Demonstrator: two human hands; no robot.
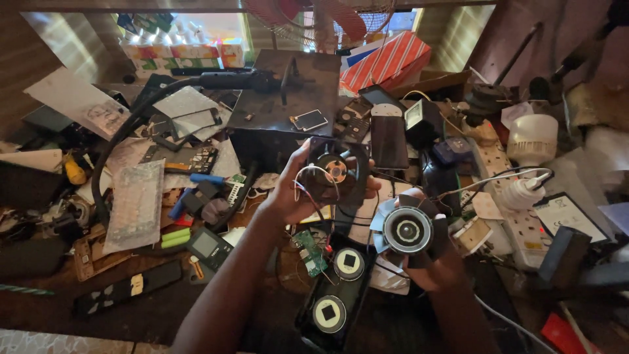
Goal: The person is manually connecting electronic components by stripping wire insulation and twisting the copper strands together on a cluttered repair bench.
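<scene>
Our left hand [288, 193] wraps its grip around the black fan frame [337, 172], held above the cluttered worktop [59, 301]. Just to its right, our right hand [429, 262] grips the fan blade rotor [407, 229] from below, over a black speaker panel [337, 288].

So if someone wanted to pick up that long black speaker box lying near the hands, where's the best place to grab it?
Probably across the long sides of the speaker box, near its lower end, coming from above. It lies flat, face up; both round speaker cones should stay untouched.
</scene>
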